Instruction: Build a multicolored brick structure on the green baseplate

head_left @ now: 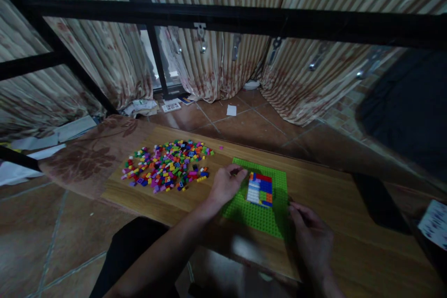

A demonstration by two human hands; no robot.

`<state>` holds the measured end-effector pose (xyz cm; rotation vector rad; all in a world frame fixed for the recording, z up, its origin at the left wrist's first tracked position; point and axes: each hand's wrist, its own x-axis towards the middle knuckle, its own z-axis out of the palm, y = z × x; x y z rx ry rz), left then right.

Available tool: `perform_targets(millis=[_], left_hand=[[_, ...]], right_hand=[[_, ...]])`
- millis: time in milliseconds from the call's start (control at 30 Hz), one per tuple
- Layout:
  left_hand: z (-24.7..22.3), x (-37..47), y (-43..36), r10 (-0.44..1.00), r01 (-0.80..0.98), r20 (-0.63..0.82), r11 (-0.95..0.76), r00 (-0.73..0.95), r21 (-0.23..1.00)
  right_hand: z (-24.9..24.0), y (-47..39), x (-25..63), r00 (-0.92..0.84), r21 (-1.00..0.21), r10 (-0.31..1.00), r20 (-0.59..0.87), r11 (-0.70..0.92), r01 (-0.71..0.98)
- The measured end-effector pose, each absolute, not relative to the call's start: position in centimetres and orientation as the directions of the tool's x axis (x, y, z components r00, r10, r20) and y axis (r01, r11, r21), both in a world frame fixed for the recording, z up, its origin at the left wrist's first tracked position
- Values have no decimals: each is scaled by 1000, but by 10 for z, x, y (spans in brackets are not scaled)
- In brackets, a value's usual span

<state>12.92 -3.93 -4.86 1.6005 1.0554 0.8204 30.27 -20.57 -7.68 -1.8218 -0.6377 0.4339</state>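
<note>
A green studded baseplate [256, 220] lies on the wooden table, with a block of toy bricks [260, 190] in blue, red, white, green and orange built up near its middle. My left hand [226, 184] is over the plate's left edge, thumb and fingers curled together just left of the brick block. Whether a small piece sits between those fingertips is hidden. Beside the plate's right edge is my right hand [310, 230], its thumb and forefinger pinched close together. I cannot make out what, if anything, it holds.
A wide pile of loose colored bricks [174, 165] covers the table's left part, and a single pink brick [221, 148] lies apart from it. A dark flat object [380, 202] rests at the table's right. Behind are a tiled floor, scattered papers [171, 107] and striped curtains [223, 65].
</note>
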Motion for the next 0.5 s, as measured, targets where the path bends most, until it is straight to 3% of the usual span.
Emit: perform_targets(millis=[167,267,400,500], left_hand=[[-42,77,-38,878,130,62,-140,474,982],[-44,51,-38,870,93,62,-123,490,988],[-40,30,-35,926,18,102,-116,365,993],[-29,10,-22,967,-36,173,-169,185,985]], right_hand=[[-48,-216,282,810,-919,581,73,-275,281],[-40,-218,251,746,-898,657,111,-256,358],[-45,-210,197,428,-851,896,122,-127,510],[-50,-191,161,218,-829,970,111,-31,558]])
